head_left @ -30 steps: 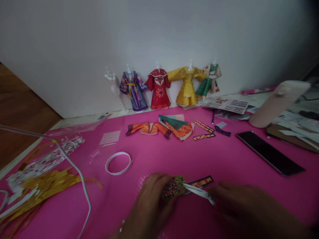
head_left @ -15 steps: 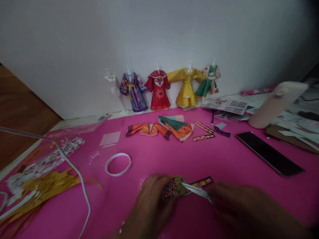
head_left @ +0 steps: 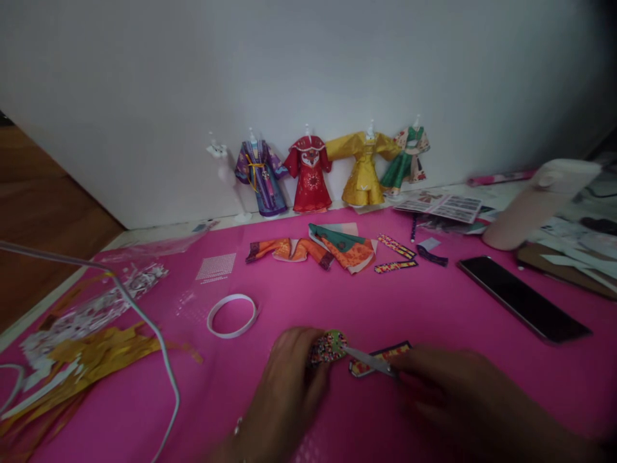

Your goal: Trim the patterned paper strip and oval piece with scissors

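Near the front of the pink mat, my left hand [head_left: 292, 373] grips a small rounded green piece [head_left: 329, 347] covered in multicoloured specks. My right hand [head_left: 448, 379] is closed around a pair of scissors [head_left: 371, 359], whose pale blades point left with the tip at the green piece's right edge. The scissor handles are mostly hidden in the dark of my palm. Under the blades lies a dark-edged strip with a red and yellow pattern [head_left: 385, 355]. Beyond my hands are an orange doll garment [head_left: 284, 247] and a green and orange cloth piece [head_left: 348, 249].
Doll dresses on white stands line the wall, among them a red dress [head_left: 308, 177]. A white ring [head_left: 231, 333], a white cable [head_left: 161, 354] and yellow fabric scraps [head_left: 101, 354] lie left. A phone [head_left: 523, 297] and an upright pale bottle [head_left: 523, 215] stand right.
The green piece and my left hand have shifted slightly up and left, uncovering more of the patterned strip. The scissors have moved left a little and their blades look closer together.
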Motion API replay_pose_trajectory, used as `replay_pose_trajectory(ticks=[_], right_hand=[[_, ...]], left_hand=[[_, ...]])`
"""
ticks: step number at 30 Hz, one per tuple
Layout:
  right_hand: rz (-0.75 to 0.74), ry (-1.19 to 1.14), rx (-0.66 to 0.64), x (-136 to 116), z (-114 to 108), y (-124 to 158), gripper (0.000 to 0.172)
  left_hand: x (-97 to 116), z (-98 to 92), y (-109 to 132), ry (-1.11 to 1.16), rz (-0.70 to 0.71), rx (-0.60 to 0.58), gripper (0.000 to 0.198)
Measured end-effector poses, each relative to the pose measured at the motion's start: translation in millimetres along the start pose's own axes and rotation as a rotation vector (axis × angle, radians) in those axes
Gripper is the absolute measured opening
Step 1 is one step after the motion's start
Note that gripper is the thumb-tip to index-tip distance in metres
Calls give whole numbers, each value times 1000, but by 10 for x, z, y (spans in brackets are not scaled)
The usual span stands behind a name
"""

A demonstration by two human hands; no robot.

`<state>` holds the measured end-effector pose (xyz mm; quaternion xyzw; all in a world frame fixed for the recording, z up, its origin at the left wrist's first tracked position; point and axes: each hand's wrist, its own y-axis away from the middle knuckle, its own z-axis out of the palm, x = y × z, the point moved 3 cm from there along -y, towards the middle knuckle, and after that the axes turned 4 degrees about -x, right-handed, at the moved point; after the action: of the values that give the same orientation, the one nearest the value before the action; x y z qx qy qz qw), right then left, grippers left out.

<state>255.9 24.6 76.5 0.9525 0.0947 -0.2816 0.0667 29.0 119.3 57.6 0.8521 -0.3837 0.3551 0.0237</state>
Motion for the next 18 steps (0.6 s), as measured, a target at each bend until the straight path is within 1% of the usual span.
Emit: replay_pose_trajectory(ticks=[4, 6, 9, 11, 13, 15, 18], right_hand=[[24, -6, -32, 15, 32, -22, 45], [39, -4, -20, 21, 29, -33, 41], [24, -12, 13, 7, -1, -53, 40], [2, -33, 35, -16, -22, -68, 40], [-8, -72, 46, -45, -30, -85, 40], [1, -128, 40, -74, -20, -107, 41], [23, -218, 24, -108, 17, -142, 41]], left_hand=[[5, 1, -13, -23, 43, 15, 33], [-2, 3, -4, -41, 59, 26, 38], [-1, -16, 5, -69, 62, 54, 40], [14, -40, -4, -41, 54, 68, 35], [37, -60, -25, 32, 50, 69, 26], [57, -73, -49, 104, 52, 74, 18], [55, -85, -79, 170, 37, 115, 12]])
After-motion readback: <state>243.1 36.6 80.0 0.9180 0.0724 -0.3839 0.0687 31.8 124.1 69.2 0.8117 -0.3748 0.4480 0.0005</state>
